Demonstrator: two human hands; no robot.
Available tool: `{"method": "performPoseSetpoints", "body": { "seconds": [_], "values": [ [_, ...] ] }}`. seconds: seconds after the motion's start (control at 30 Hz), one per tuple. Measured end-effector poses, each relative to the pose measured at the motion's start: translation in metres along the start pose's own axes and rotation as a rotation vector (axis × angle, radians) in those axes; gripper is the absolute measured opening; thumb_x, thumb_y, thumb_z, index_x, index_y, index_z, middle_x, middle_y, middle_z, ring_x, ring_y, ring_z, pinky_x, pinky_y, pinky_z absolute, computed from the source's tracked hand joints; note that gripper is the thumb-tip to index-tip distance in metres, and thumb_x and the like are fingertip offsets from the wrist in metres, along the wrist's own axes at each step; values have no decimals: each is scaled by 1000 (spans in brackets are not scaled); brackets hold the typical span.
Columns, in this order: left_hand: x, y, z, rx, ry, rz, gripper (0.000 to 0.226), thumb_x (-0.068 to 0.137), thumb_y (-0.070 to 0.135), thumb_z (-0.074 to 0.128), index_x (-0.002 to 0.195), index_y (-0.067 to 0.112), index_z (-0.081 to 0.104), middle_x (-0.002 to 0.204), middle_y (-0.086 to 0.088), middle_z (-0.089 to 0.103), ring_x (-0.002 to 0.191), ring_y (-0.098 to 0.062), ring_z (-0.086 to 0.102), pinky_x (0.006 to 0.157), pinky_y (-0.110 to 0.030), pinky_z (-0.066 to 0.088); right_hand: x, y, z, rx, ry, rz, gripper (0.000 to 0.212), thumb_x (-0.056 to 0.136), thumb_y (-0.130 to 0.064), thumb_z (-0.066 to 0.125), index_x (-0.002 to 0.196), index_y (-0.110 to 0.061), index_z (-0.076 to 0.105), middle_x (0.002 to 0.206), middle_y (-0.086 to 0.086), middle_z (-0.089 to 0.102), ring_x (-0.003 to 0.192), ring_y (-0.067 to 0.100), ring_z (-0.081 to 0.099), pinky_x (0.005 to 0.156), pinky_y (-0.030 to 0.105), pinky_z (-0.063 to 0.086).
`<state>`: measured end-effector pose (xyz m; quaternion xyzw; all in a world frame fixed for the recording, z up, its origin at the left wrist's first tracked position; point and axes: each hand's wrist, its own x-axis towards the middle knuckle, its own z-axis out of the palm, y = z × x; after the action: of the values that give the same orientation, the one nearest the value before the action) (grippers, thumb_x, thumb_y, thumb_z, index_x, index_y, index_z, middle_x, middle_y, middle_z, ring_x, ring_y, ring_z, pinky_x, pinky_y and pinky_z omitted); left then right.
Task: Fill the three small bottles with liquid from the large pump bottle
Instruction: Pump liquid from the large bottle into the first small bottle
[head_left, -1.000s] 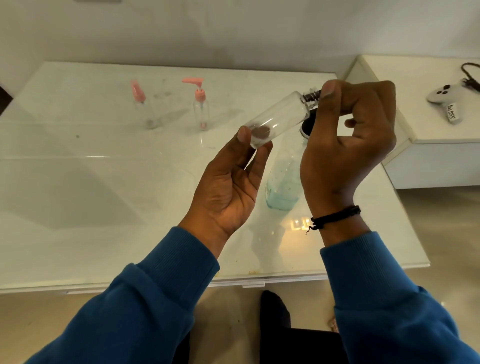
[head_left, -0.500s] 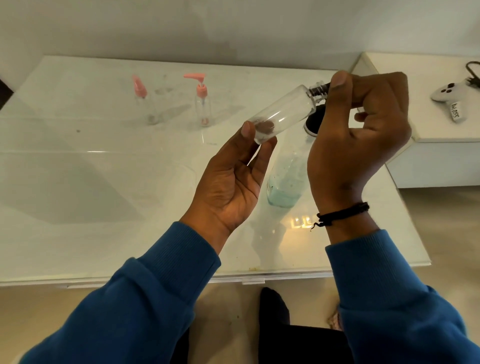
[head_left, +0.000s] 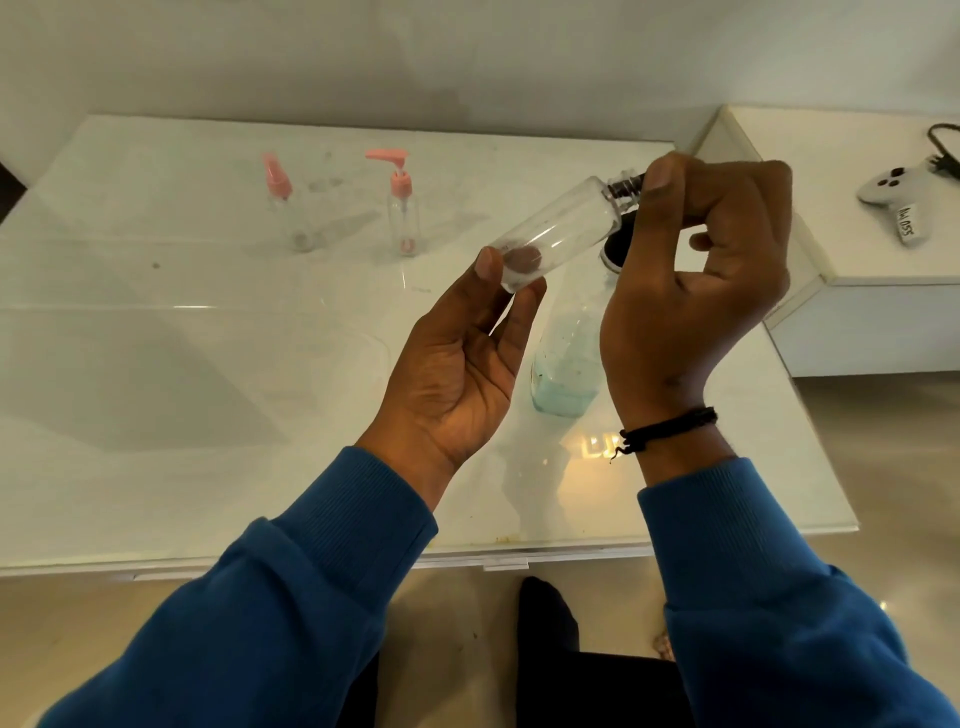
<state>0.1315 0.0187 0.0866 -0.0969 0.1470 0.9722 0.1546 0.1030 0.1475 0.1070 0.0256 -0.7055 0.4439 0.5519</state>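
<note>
Between your two raised hands, above the near right part of the glass table (head_left: 182, 364), the small clear bottle (head_left: 558, 231) lies tilted, its base low toward you and its neck up and to the right. Your left hand (head_left: 457, 364) is palm-up with the fingers gently bent, thumb and fingertips pinching the bottle's base. Your right hand (head_left: 691, 270) is curled tightly, thumb and fingers gripping the dark threaded top at the bottle's neck; what exactly sits under those fingers is hidden. The bottle is transparent and looks empty. Just below and behind it stands the large pump bottle (head_left: 566, 364) on the table, clear-walled with pale blue liquid low in its base, its black top partly covered by your right hand. Farther back on the left stand two more small clear bottles, one with a pink cap (head_left: 278, 179) and one with a pink pump (head_left: 401, 202), well apart from your hands.
</note>
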Motion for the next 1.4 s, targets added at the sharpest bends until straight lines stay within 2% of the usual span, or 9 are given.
{"method": "performPoseSetpoints", "body": {
  "seconds": [0.13, 0.2, 0.37, 0.5, 0.63, 0.83, 1.0, 1.2, 1.4],
  "values": [
    [1, 0, 1, 6, -3, 7, 43, 69, 14, 75, 110, 0, 69, 110, -15, 72, 94, -23, 72, 69, -24, 60, 6, -2, 1, -33, -7, -22, 25, 95, -7, 65, 70, -3, 64, 73, 9, 60, 72, 22, 53, 64, 27, 39],
    [1, 0, 2, 2, 0, 2, 45, 69, 14, 75, 111, 0, 68, 110, -15, 72, 93, -23, 72, 68, -24, 60, 6, -3, 1, -50, 2, -27, 25, 95, -8, 66, 71, -3, 64, 75, 4, 57, 71, 25, 54, 63, 28, 39],
    [0, 1, 1, -13, 13, -2, 50, 66, 13, 78, 113, 1, 67, 110, -15, 72, 95, -23, 71, 67, -24, 59, 1, -2, 1, -52, 7, -19, 24, 96, -7, 65, 72, -2, 64, 74, 7, 59, 71, 24, 53, 62, 36, 42],
    [1, 0, 2, 4, 5, 5, 51, 65, 14, 77, 113, 1, 67, 110, -15, 71, 96, -23, 70, 66, -24, 59, 6, -3, 1, -64, 5, -14, 26, 95, -9, 66, 70, -4, 64, 74, 2, 55, 71, 24, 53, 62, 32, 39],
    [1, 1, -1, -9, 8, 2, 51, 64, 13, 79, 113, 0, 67, 111, -15, 71, 97, -23, 70, 67, -24, 59, 1, -2, 2, -36, 8, 6, 26, 95, -7, 65, 70, -2, 63, 73, 5, 56, 72, 14, 49, 63, 36, 42],
    [2, 0, 1, 3, 3, 9, 49, 66, 14, 76, 112, 0, 67, 110, -16, 72, 94, -23, 71, 67, -24, 59, 7, -2, 2, -59, 8, -10, 27, 95, -10, 66, 69, -3, 63, 72, 9, 57, 70, 25, 52, 61, 35, 40],
    [1, 0, -1, 0, 13, 7, 49, 68, 14, 76, 114, 1, 67, 112, -15, 71, 98, -22, 70, 68, -24, 59, 0, -1, 2, -31, 19, 3, 25, 95, -5, 65, 70, -2, 63, 74, 4, 56, 71, 13, 49, 62, 36, 41],
    [2, 0, 1, 13, 10, 5, 50, 66, 14, 76, 113, 1, 67, 110, -15, 72, 92, -22, 72, 66, -23, 59, 8, -2, 2, -49, 13, -4, 26, 95, -10, 66, 70, -3, 63, 72, 7, 57, 70, 26, 52, 62, 28, 38],
    [0, 0, -1, -14, 9, -5, 55, 63, 13, 80, 116, 0, 67, 116, -16, 70, 98, -24, 71, 69, -25, 60, -1, -2, 2, -15, 20, 7, 23, 95, -4, 65, 73, -2, 64, 75, 4, 56, 73, 12, 48, 65, 31, 41]
  ]
}}
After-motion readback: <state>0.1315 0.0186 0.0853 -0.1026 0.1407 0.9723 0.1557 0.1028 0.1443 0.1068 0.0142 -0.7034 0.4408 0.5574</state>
